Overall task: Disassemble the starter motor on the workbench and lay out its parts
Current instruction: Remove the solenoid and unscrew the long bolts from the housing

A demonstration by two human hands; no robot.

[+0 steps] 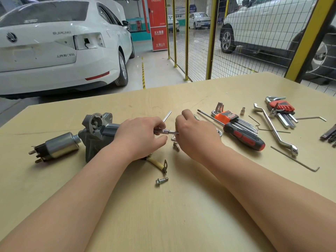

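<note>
Both of my hands meet at the centre of the frame: my left hand (140, 135) curls around a knurled metal tool (166, 132), and my right hand (192, 131) pinches its other end. Left of them the starter motor (94, 137) lies on the worktop (181, 206), with a loose bolt (161, 180) nearer me.

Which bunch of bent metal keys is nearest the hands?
The bunch in the orange holder, beside the screwdriver; the red-holder bunch lies farther right.
</note>
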